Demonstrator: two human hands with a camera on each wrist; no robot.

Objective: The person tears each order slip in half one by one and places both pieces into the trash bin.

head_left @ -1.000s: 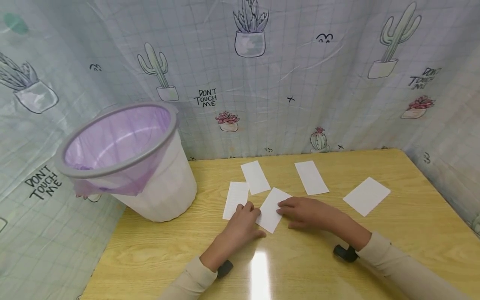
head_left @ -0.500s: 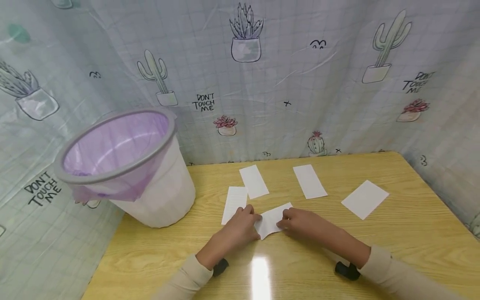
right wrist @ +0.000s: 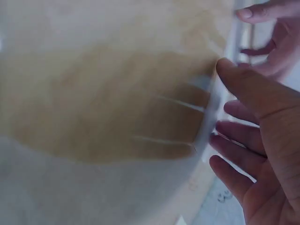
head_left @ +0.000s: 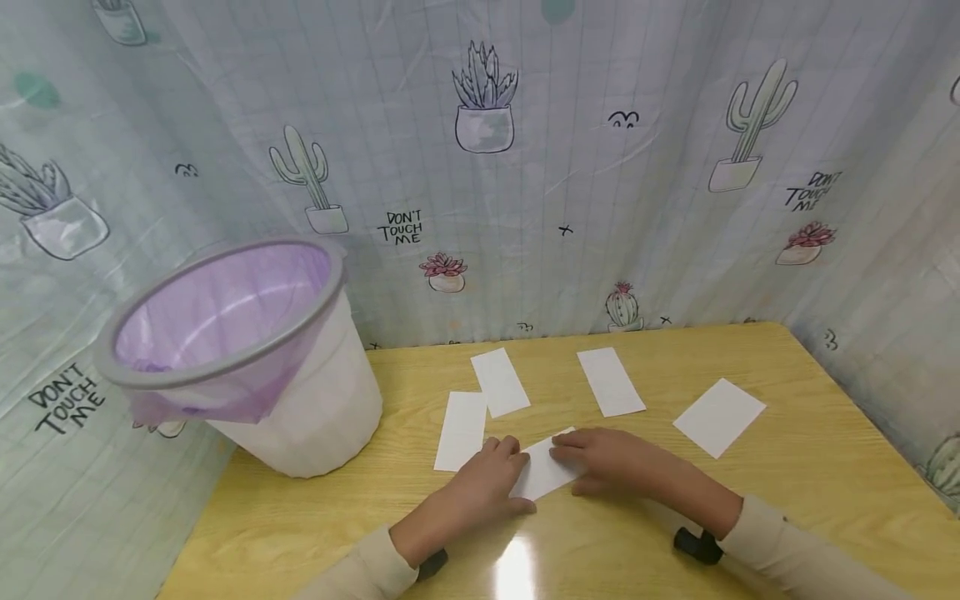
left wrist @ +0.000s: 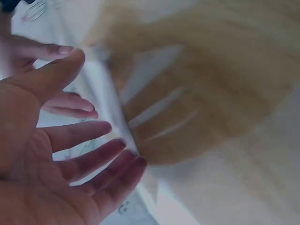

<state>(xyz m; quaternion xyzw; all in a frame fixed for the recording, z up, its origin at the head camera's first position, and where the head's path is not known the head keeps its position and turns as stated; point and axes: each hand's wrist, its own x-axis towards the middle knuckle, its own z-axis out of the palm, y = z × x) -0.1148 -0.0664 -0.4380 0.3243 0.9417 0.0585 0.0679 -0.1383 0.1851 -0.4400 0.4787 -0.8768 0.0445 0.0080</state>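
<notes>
A small white slip of paper (head_left: 543, 469) lies on the table between my two hands. My left hand (head_left: 487, 482) rests its fingertips at the left end of the slip, with the thumb held apart. At the other end, my right hand (head_left: 611, 461) touches the slip with nearly straight fingers. Both hands cover parts of its ends, and I cannot tell whether it is folded. In the left wrist view, the fingers (left wrist: 93, 150) are spread and loosely extended. The right wrist view has the right fingers (right wrist: 239, 140) extended too, the thumb apart.
White slips lie around: a left slip (head_left: 460, 432), one behind it (head_left: 501, 383), a back slip (head_left: 611, 382) and a right slip (head_left: 720, 418). A white bin (head_left: 330, 408) with a purple liner stands left on the wooden table (head_left: 810, 467). A printed curtain (head_left: 555, 283) hangs behind.
The middle slip has turned to a flatter slant under both hands. Half a second ago it was pinched and bent between them; now it lies flatter and the fingers have loosened.
</notes>
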